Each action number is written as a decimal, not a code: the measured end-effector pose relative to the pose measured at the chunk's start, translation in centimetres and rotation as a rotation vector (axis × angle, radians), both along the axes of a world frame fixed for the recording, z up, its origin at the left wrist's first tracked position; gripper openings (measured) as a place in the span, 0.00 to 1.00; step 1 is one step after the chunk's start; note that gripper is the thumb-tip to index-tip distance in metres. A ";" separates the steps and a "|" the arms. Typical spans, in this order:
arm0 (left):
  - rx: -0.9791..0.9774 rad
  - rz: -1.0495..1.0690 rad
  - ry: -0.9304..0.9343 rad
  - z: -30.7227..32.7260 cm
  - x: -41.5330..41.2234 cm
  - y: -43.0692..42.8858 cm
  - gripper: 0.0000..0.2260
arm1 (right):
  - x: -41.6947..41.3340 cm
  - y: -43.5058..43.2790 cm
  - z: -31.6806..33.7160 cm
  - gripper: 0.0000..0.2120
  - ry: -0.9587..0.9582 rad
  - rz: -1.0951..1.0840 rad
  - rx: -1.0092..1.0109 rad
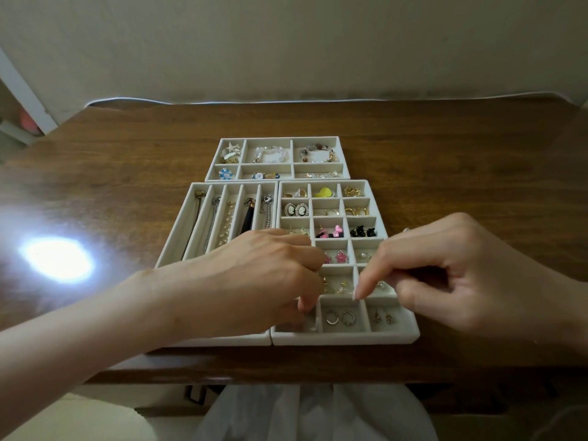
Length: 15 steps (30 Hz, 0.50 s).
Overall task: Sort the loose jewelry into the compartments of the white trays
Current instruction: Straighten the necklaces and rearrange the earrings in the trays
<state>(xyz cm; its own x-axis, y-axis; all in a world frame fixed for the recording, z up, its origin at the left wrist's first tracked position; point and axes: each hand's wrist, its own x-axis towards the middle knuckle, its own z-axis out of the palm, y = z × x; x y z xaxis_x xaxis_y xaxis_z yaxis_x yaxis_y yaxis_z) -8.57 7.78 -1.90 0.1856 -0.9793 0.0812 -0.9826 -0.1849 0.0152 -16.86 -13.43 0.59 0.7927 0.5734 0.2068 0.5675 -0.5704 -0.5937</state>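
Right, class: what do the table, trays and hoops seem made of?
Table: dark wood, perhaps veneer; the grain shows under glossy glare. Trays: white and matte, likely velvety fabric; soft-looking edges. Hoops: silvery metal with shiny glints.

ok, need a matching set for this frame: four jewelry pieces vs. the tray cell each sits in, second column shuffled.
Things
1. yellow piece
2. cameos
3. hoops
4. blue flower

Places
A. far tray, near-left cell
B. grid tray, farthest row, middle
C. grid tray, nearest row, middle
D. grid tray, second row from the far end, left

Pairs: 1-B, 2-D, 3-C, 4-A
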 end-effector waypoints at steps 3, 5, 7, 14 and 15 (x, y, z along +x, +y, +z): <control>-0.013 0.020 0.013 -0.3 0.0 -0.1 0.08 | 0.0 0.0 0.0 0.13 0.007 -0.005 0.004; -0.022 0.024 0.024 -0.5 0.1 -0.1 0.07 | 0.0 -0.1 0.0 0.13 0.014 -0.006 0.007; -0.025 0.028 0.032 -0.6 0.0 -0.2 0.04 | 0.0 -0.1 0.0 0.13 0.021 -0.009 0.003; -0.035 0.031 0.042 -0.7 -0.2 -0.2 0.04 | 0.2 -0.3 -0.1 0.13 0.038 -0.054 -0.023; -0.036 0.028 0.041 -0.7 -0.1 -0.2 0.05 | 0.2 -0.4 -0.1 0.13 0.044 -0.067 -0.028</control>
